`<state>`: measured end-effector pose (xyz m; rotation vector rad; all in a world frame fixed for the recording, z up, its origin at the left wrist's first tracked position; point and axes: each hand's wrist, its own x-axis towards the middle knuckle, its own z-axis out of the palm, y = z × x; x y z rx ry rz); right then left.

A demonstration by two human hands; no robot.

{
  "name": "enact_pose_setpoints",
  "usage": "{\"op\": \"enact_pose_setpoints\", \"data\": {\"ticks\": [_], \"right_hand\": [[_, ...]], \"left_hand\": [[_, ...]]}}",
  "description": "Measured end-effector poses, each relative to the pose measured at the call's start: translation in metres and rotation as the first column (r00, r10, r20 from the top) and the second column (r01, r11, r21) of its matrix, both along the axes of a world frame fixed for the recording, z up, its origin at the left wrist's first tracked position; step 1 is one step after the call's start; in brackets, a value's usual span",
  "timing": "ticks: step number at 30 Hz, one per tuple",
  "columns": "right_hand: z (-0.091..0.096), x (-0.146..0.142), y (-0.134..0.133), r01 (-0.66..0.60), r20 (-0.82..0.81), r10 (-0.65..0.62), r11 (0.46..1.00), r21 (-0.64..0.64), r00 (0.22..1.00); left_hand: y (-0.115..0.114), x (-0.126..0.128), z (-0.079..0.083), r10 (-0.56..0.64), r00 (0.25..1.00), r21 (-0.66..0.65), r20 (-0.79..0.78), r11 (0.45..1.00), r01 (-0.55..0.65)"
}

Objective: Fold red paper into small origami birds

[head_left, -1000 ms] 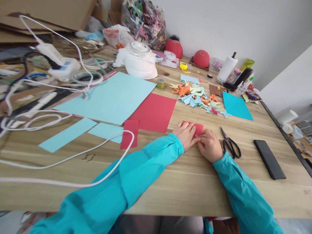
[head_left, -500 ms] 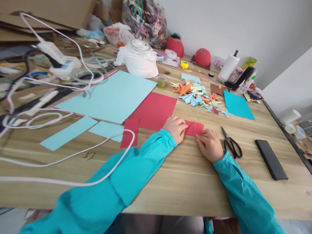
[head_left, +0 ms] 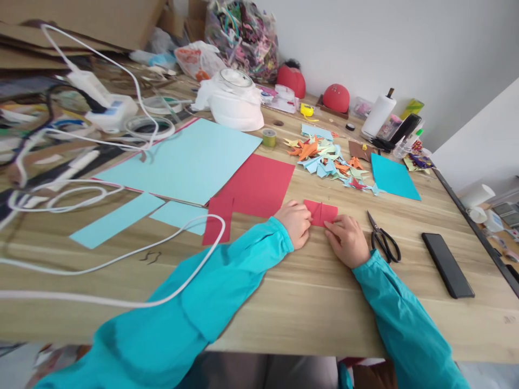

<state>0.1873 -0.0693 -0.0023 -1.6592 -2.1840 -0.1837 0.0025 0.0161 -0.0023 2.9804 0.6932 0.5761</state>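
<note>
A small folded piece of red paper [head_left: 319,212] lies on the wooden table, with crease or edge lines across its middle. My left hand [head_left: 295,222] has its fingers curled together at the paper's left edge. At the lower right corner, the thumb and fingers of my right hand [head_left: 347,239] are closed on the paper. Black-handled scissors [head_left: 384,237] lie just right of my right hand. Behind my left hand is a larger red sheet [head_left: 259,183], with a red strip [head_left: 218,219] to its left.
A pale blue sheet [head_left: 186,159] and cut blue strips [head_left: 117,220] lie left. Folded paper shapes [head_left: 324,159] are piled at the back, beside a turquoise sheet [head_left: 395,175]. A phone [head_left: 447,265] lies right. A white cable [head_left: 121,265] loops across the left side.
My left hand has drawn back slightly toward me, showing more of the red paper's left part. My right hand stays at its lower right corner. The view has shifted slightly.
</note>
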Motion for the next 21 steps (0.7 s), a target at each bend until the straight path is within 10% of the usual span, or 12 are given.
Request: {"op": "enact_pose_setpoints", "data": {"ticks": [21], "right_hand": [[-0.004,-0.003,0.011,0.0,0.113,-0.023,0.98,0.199,0.993]], "left_hand": [[0.01,0.022,-0.019,-0.002,1.0,0.26,-0.019,0.966,0.007]]}}
